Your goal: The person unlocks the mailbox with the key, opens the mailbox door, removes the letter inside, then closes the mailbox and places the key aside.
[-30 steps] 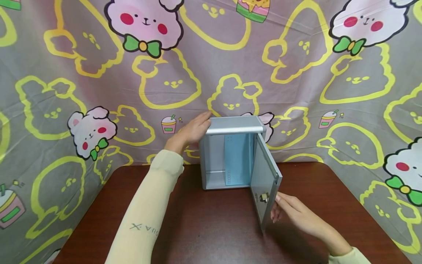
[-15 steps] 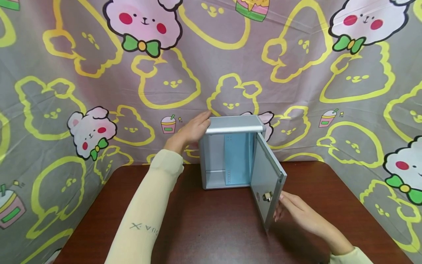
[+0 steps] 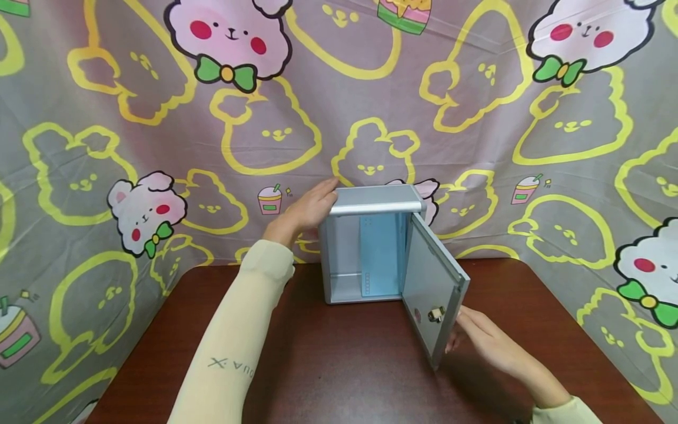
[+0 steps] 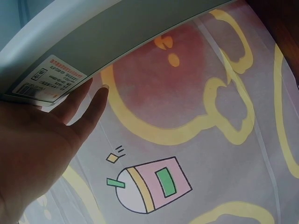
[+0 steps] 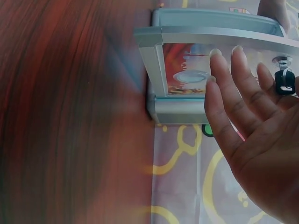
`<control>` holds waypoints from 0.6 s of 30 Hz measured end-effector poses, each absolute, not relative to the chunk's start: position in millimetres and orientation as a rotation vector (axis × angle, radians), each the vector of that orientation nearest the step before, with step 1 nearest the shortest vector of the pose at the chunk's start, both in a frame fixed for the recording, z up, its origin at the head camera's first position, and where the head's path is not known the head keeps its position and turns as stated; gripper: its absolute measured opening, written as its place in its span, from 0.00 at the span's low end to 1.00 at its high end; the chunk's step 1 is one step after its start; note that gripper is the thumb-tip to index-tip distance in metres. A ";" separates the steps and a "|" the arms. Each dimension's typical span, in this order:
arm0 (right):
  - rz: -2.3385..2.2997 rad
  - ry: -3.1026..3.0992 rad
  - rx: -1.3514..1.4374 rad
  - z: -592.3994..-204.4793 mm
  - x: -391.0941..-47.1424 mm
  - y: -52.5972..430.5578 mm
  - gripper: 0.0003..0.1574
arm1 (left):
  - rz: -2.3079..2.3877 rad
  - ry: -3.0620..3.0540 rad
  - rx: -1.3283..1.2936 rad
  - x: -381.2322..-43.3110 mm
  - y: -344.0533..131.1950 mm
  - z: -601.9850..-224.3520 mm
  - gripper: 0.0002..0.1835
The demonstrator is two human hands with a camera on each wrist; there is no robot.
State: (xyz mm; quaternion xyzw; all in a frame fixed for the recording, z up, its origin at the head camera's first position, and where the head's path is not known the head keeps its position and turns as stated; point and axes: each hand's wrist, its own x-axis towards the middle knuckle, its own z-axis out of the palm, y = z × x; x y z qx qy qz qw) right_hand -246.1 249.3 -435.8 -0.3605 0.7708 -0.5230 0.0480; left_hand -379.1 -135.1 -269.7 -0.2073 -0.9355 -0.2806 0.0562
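On the far part of the tabletop [image 3: 328, 365] stands a grey cabinet [image 3: 378, 195], its door [image 3: 431, 277] open toward the right. Straight fingers of the left hand [image 3: 307, 211] rest on its left top corner. The right hand [image 3: 487, 338], partly door-hidden, extends 4 fingers; thumb mostly cut off, whether it pinches the key [image 5: 284, 82] I cannot tell. Only the right wrist view shows that key; only the left wrist view, 1 label [image 4: 48, 77].

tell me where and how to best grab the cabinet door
Probably best by its free edge near the latch, with the right hand coming from the right side: the door stands swung out from the cabinet, so that thin edge juts forward. Pinch across its thickness, clear of the key hanging on the outer face.
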 end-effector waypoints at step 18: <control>-1.630 2.410 -1.113 -438.4 -247.4 255.5 0.22 | -0.865 -2.830 -0.616 -379.7 -134.4 -271.6 0.33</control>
